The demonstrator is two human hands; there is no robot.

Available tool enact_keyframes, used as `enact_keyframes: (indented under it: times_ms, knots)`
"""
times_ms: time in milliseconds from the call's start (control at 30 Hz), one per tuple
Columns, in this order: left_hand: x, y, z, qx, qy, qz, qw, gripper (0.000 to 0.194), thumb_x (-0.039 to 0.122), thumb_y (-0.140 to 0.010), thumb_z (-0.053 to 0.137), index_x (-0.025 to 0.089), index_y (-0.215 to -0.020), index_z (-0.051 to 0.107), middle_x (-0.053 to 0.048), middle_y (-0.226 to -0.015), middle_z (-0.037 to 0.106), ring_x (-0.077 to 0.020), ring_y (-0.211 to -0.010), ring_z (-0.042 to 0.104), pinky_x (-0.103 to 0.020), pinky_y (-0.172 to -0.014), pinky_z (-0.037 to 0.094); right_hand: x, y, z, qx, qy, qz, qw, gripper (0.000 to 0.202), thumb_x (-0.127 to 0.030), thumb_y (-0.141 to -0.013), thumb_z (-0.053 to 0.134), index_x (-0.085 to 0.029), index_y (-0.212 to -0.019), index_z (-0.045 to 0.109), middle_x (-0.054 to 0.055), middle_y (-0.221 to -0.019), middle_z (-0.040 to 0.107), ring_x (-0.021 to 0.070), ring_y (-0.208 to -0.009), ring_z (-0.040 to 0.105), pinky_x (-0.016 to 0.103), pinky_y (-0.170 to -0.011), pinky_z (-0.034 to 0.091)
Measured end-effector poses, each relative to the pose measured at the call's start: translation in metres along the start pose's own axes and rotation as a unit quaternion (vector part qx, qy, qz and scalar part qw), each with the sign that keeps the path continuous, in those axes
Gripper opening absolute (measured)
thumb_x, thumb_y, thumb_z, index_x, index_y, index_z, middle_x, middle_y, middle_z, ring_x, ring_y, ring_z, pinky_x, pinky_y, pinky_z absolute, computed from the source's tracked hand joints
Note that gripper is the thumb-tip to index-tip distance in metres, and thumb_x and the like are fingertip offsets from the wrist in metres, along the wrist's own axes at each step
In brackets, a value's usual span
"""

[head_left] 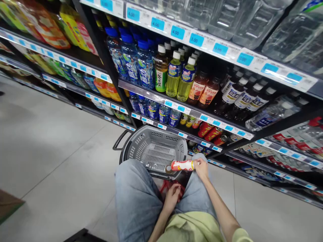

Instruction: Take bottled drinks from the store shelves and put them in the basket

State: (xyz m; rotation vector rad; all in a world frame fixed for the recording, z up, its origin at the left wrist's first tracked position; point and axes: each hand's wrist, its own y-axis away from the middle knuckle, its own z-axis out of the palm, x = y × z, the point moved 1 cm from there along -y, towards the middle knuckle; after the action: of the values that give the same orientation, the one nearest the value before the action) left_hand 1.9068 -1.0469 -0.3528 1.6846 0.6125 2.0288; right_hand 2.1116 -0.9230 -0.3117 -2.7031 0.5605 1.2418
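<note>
My right hand [201, 169] grips a slim red-and-white bottle [183, 165] with a yellow band by one end. The bottle lies nearly level over the near right rim of a grey shopping basket [161, 131]. A small brown round thing [168, 169] shows at the bottle's far end; I cannot tell what it is. Between my knees, my left hand [172, 195] is lowered with its fingers curled against something red [181, 190], mostly hidden by the hand and legs. The basket has slotted walls and floor, and its black handle [118, 143] hangs out at the left.
Shelves [151, 92] of drinks rise close in front, with blue-capped bottles [145, 64], yellow-green bottles [187, 79] and red cans [213, 133]. Blue price tags [178, 32] line their edges. Grey tiled floor [50, 158] spreads left. A brown box [8, 205] stands at the far left.
</note>
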Motion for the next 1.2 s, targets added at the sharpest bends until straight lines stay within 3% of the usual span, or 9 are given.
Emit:
enact_keyframes:
  times_ms: [233, 400, 567, 700, 833, 967, 1200]
  knots:
    - [0.006, 0.007, 0.000, -0.006, -0.060, 0.001, 0.998, 0.058, 0.072, -0.074, 0.060, 0.019, -0.095, 0.070, -0.001, -0.062, 0.068, -0.0139, -0.040, 0.049, -0.027, -0.045, 0.035, -0.019, -0.031, 0.039, 0.005, 0.128, -0.042, 0.991, 0.039, -0.057, -0.091, 0.055, -0.023, -0.082, 0.070, 0.009, -0.073, 0.074, 0.0244, -0.067, 0.066, 0.032, -0.065, 0.041]
    - [0.004, 0.008, 0.002, -0.018, -0.084, -0.003, 0.996, 0.051, 0.065, -0.081, 0.054, 0.020, -0.098, 0.070, -0.002, -0.067, 0.070, -0.0152, -0.043, 0.050, -0.028, -0.047, 0.036, -0.040, -0.052, 0.077, -0.091, 0.252, -0.107, 0.958, 0.031, -0.045, -0.102, 0.056, -0.019, -0.100, 0.072, 0.010, -0.092, 0.080, 0.0227, -0.080, 0.072, 0.029, -0.071, 0.041]
    - [0.005, 0.011, 0.002, -0.024, -0.073, -0.015, 0.997, 0.044, 0.060, -0.084, 0.060, 0.022, -0.099, 0.073, -0.003, -0.069, 0.071, -0.0197, -0.056, 0.060, -0.028, -0.056, 0.042, -0.049, -0.070, 0.117, -0.196, 0.364, -0.154, 0.897, 0.029, -0.036, -0.111, 0.051, -0.017, -0.116, 0.071, 0.013, -0.113, 0.078, 0.0234, -0.095, 0.075, 0.029, -0.079, 0.046]
    - [0.006, 0.012, 0.002, -0.018, -0.054, -0.054, 0.997, 0.044, 0.061, -0.083, 0.064, 0.022, -0.101, 0.074, -0.004, -0.072, 0.072, -0.0223, -0.063, 0.064, -0.030, -0.061, 0.046, -0.042, -0.079, 0.148, -0.287, 0.433, -0.188, 0.834, 0.029, -0.031, -0.111, 0.051, -0.019, -0.132, 0.067, 0.015, -0.134, 0.070, 0.0252, -0.109, 0.072, 0.032, -0.088, 0.051]
    - [0.010, 0.011, 0.002, -0.017, -0.052, -0.056, 0.997, 0.043, 0.060, -0.084, 0.062, 0.022, -0.099, 0.074, -0.005, -0.072, 0.072, -0.0243, -0.069, 0.067, -0.031, -0.068, 0.049, -0.022, -0.086, 0.170, -0.355, 0.465, -0.189, 0.789, 0.036, -0.014, -0.106, 0.053, -0.023, -0.137, 0.070, 0.015, -0.146, 0.063, 0.0267, -0.118, 0.069, 0.034, -0.094, 0.053]
    - [0.015, 0.012, 0.001, -0.016, -0.057, -0.059, 0.996, 0.042, 0.059, -0.087, 0.058, 0.022, -0.098, 0.075, -0.006, -0.073, 0.073, -0.0256, -0.074, 0.069, -0.033, -0.076, 0.051, -0.001, -0.087, 0.189, -0.388, 0.470, -0.176, 0.773, 0.041, -0.005, -0.102, 0.049, -0.022, -0.127, 0.077, 0.015, -0.146, 0.064, 0.0268, -0.116, 0.069, 0.035, -0.093, 0.054]
    - [0.010, 0.014, -0.003, -0.003, -0.061, -0.081, 0.995, 0.050, 0.069, -0.086, 0.060, 0.023, -0.097, 0.076, -0.007, -0.078, 0.074, -0.0254, -0.076, 0.067, -0.032, -0.075, 0.052, 0.020, -0.090, 0.221, -0.405, 0.469, -0.156, 0.769, 0.041, -0.008, -0.103, 0.048, -0.023, -0.128, 0.077, 0.017, -0.149, 0.062, 0.0294, -0.125, 0.065, 0.036, -0.095, 0.056]
